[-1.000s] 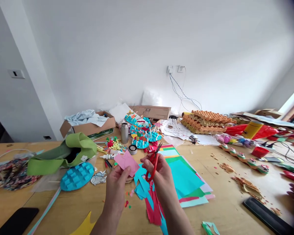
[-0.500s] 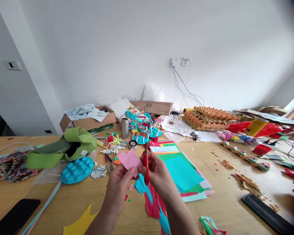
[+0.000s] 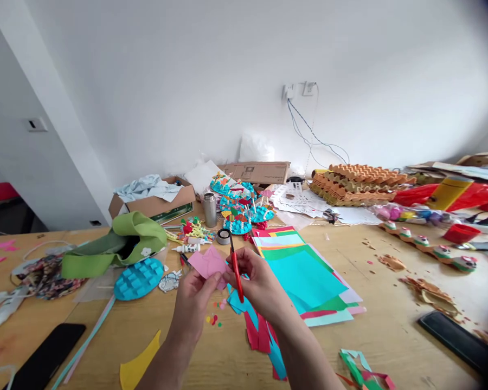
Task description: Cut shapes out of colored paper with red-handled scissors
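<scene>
A piece of pink paper [image 3: 208,262] is pinched between the thumb and fingers of my left hand [image 3: 195,298], held above the table. Faint lines or creases mark its surface. My right hand [image 3: 258,284] holds red-handled scissors [image 3: 236,273], whose dark blades point up and away from me, right of the paper. The fingertips of that hand also touch the paper's right edge. Below my hands lie red and blue paper strips [image 3: 260,331] and several small coloured paper dots [image 3: 214,320]. A stack of coloured paper [image 3: 309,276] lies to the right.
On the left are a green felt bag [image 3: 114,246], a blue textured oval [image 3: 138,278] and a black phone [image 3: 49,355]. Yellow paper [image 3: 140,363] lies near my left forearm. Behind stand a metal flask [image 3: 209,210] and a cardboard box [image 3: 154,203]; egg trays [image 3: 358,184] sit back right.
The view has turned slightly left, so table items appear shifted right. My hands keep hold of the pink paper and scissors; the scissors now tilt more to the left.
</scene>
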